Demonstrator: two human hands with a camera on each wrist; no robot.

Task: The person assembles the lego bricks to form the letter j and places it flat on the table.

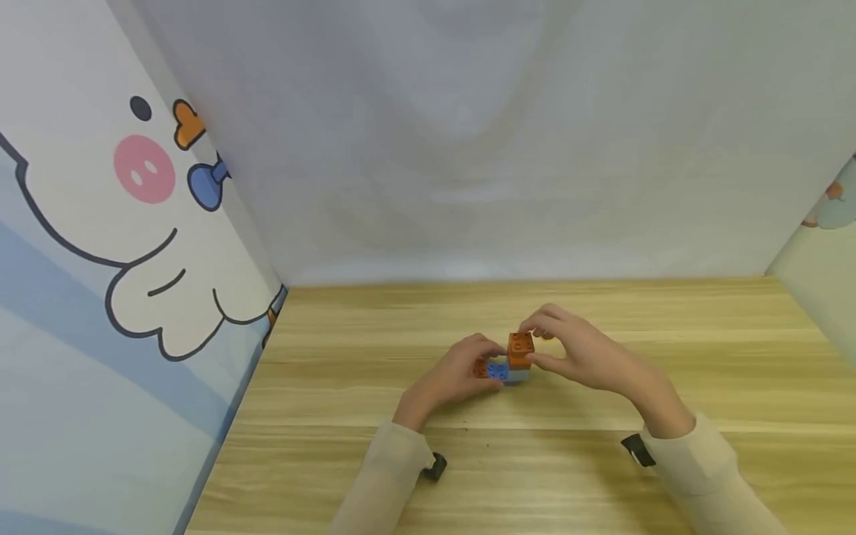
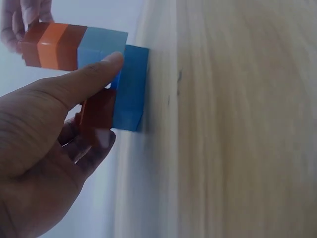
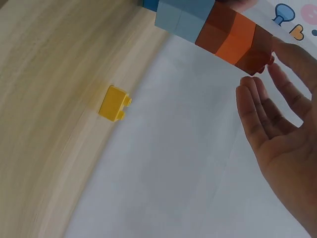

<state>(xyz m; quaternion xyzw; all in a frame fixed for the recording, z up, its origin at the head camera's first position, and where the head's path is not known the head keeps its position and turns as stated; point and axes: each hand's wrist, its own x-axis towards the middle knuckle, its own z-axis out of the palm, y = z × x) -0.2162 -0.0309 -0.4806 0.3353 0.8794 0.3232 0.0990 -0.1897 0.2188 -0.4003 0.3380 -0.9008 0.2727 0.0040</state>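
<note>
Toy building bricks form an L-shaped build on the table. Its tower [image 1: 521,353] has light blue bricks [image 3: 183,19] low down, then a brown, an orange brick [image 3: 235,38] and a brown top brick [image 3: 256,51] with studs. A long blue brick [image 2: 132,89] is the base, with a reddish-brown brick [image 2: 100,106] at its other end. My left hand [image 1: 461,369] holds the low part, thumb on one side and fingers on the other. At the tower's top, my right hand [image 1: 588,353] pinches the top brick between thumb and index finger, other fingers apart from it.
A loose yellow brick [image 3: 114,103] lies on the wooden table [image 1: 321,416] beyond the tower, mostly hidden by my right hand in the head view. A pale backdrop [image 1: 468,186] rises at the table's far edge, and a cartoon-printed panel [image 1: 80,208] stands at left.
</note>
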